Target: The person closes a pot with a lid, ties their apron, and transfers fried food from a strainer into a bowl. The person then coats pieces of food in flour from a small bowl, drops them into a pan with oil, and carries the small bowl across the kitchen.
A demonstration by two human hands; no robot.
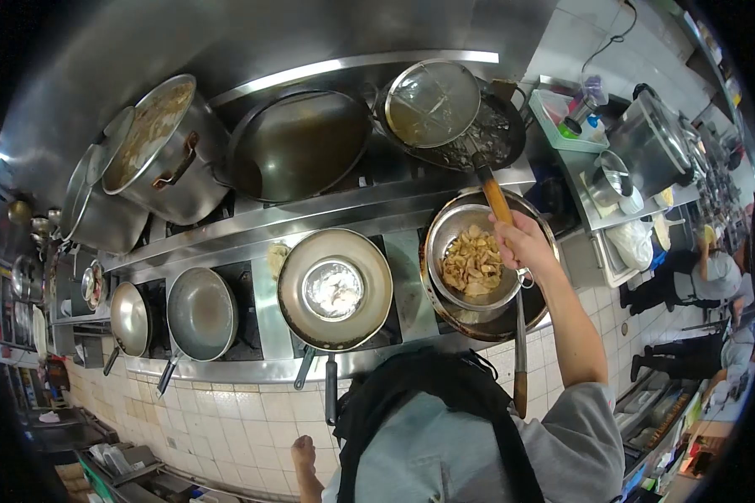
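One round metal-mesh strainer has its brown wooden handle clamped in your right hand; your left hand hangs, fingers curled together.

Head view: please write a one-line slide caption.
Right hand grips the wooden handle of a mesh strainer over a dark wok; left hand hangs low.

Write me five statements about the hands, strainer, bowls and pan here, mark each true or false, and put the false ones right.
1. The right hand grips the handle of the strainer. True.
2. The left hand is on the strainer too. False: it is well apart from it.
3. The strainer is over the food. False: it is over the rear right wok.
4. A small bowl sits inside a pan. True.
5. The large bowl is empty. False: it holds the food.
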